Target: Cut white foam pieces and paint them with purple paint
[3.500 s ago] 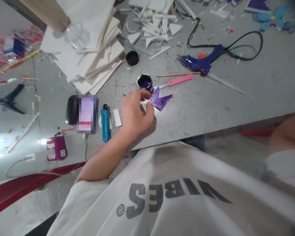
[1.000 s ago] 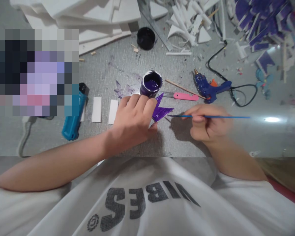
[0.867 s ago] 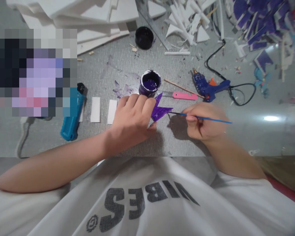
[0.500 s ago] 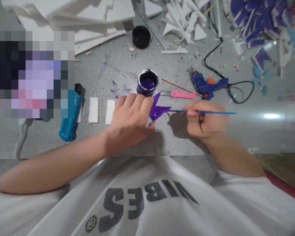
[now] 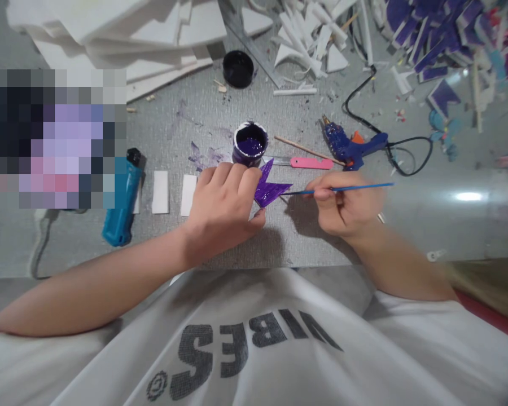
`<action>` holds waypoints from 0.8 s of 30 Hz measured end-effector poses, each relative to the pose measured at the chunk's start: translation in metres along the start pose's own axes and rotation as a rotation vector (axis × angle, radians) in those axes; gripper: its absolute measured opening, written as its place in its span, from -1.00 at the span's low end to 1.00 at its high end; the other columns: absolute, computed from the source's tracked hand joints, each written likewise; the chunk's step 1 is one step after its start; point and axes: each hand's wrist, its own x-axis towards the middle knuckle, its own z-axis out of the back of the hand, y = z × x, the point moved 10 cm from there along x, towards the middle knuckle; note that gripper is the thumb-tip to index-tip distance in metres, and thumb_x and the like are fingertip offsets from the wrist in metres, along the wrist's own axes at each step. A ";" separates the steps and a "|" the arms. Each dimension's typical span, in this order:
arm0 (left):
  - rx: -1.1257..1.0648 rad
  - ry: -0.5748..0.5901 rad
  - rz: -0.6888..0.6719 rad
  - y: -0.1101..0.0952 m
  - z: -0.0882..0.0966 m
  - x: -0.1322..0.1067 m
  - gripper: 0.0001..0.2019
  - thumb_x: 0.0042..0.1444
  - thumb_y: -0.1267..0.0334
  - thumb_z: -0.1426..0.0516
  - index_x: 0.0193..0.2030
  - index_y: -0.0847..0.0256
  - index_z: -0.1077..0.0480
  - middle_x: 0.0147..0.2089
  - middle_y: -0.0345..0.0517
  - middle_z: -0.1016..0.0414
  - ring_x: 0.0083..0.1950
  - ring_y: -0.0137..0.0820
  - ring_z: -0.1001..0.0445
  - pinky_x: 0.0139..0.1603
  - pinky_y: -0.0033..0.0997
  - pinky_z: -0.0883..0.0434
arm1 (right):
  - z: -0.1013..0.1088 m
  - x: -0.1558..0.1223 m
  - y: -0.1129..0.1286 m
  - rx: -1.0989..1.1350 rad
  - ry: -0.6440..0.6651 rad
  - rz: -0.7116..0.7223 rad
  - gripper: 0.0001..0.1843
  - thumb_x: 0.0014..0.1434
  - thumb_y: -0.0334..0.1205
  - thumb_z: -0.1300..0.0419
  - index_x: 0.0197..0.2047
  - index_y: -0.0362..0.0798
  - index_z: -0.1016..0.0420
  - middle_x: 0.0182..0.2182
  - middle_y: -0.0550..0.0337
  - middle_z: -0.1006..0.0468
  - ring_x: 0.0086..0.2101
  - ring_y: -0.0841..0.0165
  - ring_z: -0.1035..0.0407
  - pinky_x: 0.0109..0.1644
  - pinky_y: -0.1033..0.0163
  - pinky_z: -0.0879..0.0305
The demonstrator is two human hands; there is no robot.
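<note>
My left hand (image 5: 228, 197) is closed on a purple-painted foam piece (image 5: 270, 190) with a V-notched end; its fingers cover the rest of the piece. The paint on it looks wet and shiny. In my right hand (image 5: 345, 203) is a thin paintbrush (image 5: 364, 186) with a blue handle, pinched between thumb and fingers. Its dark tip reaches the lower right edge of the purple piece. Just beyond my left hand stands an open jar of purple paint (image 5: 250, 144). Two white foam strips (image 5: 161, 192) lie left of that hand, one partly covered by it.
A pink-handled blade (image 5: 311, 163), a wooden stick (image 5: 300, 148) and a blue glue gun (image 5: 351, 144) with its cord lie beyond my right hand. At left is a blue utility knife (image 5: 122, 203). Foam sheets (image 5: 110, 28), a black lid (image 5: 238, 69) and purple cut pieces (image 5: 436, 39) lie farther back.
The brush has shifted slightly left and its handle tilts up more at the right end. Its tip moved from the piece's upper point to its lower edge. My left hand keeps its hold.
</note>
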 end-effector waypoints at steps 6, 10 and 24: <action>-0.059 0.031 0.012 0.003 -0.002 0.000 -0.56 0.33 0.25 -0.35 0.31 0.06 -0.49 0.10 0.18 -0.73 0.13 0.25 -0.67 0.12 0.22 -0.59 | 0.007 0.000 0.002 0.013 -0.063 0.026 -0.66 0.81 0.00 -0.19 -0.08 0.17 -0.63 -0.35 0.23 -0.75 -0.41 0.21 -0.62 -0.33 0.06 -0.55; -0.036 0.029 0.014 0.004 -0.002 0.000 -0.57 0.32 0.24 -0.37 0.29 0.05 -0.48 0.12 0.19 -0.75 0.12 0.23 -0.67 0.11 0.20 -0.59 | 0.002 0.003 0.004 0.000 -0.033 0.028 -0.55 0.86 0.06 -0.10 -0.11 0.15 -0.60 -0.37 0.26 -0.75 -0.42 0.27 -0.65 -0.37 0.12 -0.51; -0.075 0.173 -0.064 0.002 -0.011 0.004 -0.59 0.41 0.23 -0.28 0.35 0.16 -0.62 0.36 0.30 -0.78 0.33 0.27 -0.65 0.26 0.25 -0.57 | 0.021 -0.013 -0.024 -0.122 -0.180 -0.019 -0.62 0.80 0.09 -0.20 -0.05 0.17 -0.71 -0.33 0.12 -0.80 -0.33 0.11 -0.76 -0.17 -0.05 -0.73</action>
